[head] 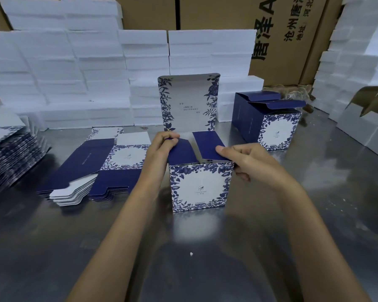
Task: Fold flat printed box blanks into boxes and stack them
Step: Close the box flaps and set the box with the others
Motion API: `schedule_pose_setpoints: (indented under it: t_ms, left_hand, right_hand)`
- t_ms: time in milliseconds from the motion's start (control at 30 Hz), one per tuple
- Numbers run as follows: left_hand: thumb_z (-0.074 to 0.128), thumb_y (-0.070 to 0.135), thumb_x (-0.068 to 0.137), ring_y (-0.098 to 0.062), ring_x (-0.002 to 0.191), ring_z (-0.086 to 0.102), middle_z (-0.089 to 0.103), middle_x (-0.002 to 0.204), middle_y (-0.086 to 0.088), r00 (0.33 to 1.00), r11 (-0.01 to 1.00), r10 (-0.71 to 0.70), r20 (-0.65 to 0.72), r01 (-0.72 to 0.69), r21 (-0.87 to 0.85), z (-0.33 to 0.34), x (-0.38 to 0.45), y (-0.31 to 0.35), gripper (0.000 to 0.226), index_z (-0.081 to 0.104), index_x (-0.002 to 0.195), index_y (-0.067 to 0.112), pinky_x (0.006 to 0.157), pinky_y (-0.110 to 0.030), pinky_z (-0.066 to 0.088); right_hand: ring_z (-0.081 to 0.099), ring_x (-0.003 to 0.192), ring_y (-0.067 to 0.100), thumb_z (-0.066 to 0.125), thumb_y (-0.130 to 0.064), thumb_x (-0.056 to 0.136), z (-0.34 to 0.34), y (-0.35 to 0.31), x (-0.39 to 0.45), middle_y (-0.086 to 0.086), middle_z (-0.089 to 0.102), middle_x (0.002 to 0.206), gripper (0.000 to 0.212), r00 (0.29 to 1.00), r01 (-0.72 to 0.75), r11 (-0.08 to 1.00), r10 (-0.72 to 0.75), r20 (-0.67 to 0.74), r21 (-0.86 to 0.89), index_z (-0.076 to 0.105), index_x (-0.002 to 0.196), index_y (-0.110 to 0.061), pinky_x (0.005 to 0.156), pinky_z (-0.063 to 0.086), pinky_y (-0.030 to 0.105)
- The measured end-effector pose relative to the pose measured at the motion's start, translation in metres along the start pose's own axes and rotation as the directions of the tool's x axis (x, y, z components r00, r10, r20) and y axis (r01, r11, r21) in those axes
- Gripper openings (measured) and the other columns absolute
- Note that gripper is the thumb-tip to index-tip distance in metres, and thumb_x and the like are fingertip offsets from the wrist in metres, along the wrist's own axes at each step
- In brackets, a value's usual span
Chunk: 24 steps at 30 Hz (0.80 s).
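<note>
Both forearms are reaching in from the bottom edge over the steel table (74,247), meeting at the box (200,186) standing upright in the middle. Left hand (159,147) is pinching the left flap (181,151), dark blue, with fingers curled over its top edge. Right hand (247,162) is gripping the box's right top corner, thumb lying on the right flap (207,147), fingers wrapping down the side wall. Both flaps are leaning in over the open top; box interior is mostly hidden by them, contents cannot tell. Lid (189,103) is standing straight up behind, white with blue leaf print and small text. Front face is showing a blue floral border round a white panel. Flat blanks (100,168) are lying in a fanned stack just left of the box, printed side up. Another stack of blanks (7,158) is sitting at the far left edge. Finished boxes (268,120) are standing back right, well apart from the hands, tuck flaps sticking up, inside not visible. White foam blocks (74,73) are piling up along the back and right. Brown cartons (292,29) with black print are standing behind them.
</note>
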<state>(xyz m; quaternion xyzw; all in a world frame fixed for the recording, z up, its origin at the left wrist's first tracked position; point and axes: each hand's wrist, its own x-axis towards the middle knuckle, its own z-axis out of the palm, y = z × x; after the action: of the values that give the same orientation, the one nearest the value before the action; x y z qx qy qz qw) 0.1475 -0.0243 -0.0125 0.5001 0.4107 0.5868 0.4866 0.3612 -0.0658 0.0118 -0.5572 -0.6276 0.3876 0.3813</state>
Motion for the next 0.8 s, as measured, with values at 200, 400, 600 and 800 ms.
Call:
schedule_pose_setpoints:
  t_ms: [200,400,600,800]
  left_hand:
    - [0.052,0.012,0.097,-0.017,0.101,0.061,0.069,0.105,0.014,1.0,0.998,0.001,0.029,0.001,-0.06,-0.001,-0.003,0.0,0.022,0.067,0.088,0.025,0.089,-0.036,0.045]
    - [0.053,0.012,0.096,-0.021,0.104,0.06,0.067,0.111,0.003,0.998,0.999,-0.022,0.054,0.024,-0.036,-0.005,-0.004,0.002,0.03,0.069,0.081,0.031,0.086,-0.037,0.045]
    - [0.054,0.011,0.095,-0.025,0.11,0.061,0.067,0.113,0.0,0.997,0.999,-0.018,0.074,0.02,-0.03,-0.005,-0.005,0.003,0.029,0.07,0.082,0.031,0.093,-0.04,0.047]
    - [0.059,0.01,0.095,-0.02,0.089,0.063,0.066,0.108,-0.006,1.0,0.997,0.001,0.015,0.001,-0.08,-0.007,-0.004,-0.002,0.028,0.051,0.107,0.034,0.08,-0.037,0.051]
  right_hand:
    - [0.024,0.047,0.015,0.055,-0.04,0.102,-0.003,-0.007,0.003,-0.007,0.027,0.048,0.061,0.998,0.054,0.97,-0.043,0.052,-0.235,0.026,0.051,-0.025,0.055,0.026,0.03]
    - [0.028,0.039,0.013,0.063,-0.048,0.096,-0.012,-0.022,0.009,-0.006,0.033,0.044,0.06,0.994,-0.035,0.976,0.056,0.094,-0.214,0.031,0.05,-0.025,0.039,0.027,0.018]
    - [0.022,0.048,0.016,0.057,-0.031,0.103,-0.004,-0.021,0.02,-0.001,0.025,0.053,0.054,0.999,-0.022,0.976,0.031,0.035,-0.218,0.03,0.058,-0.022,0.043,0.023,0.022]
    - [0.027,0.043,0.013,0.061,-0.044,0.099,-0.004,-0.021,0.027,-0.004,0.032,0.048,0.055,0.997,-0.047,0.985,0.037,-0.061,-0.166,0.035,0.056,-0.022,0.041,0.024,0.02]
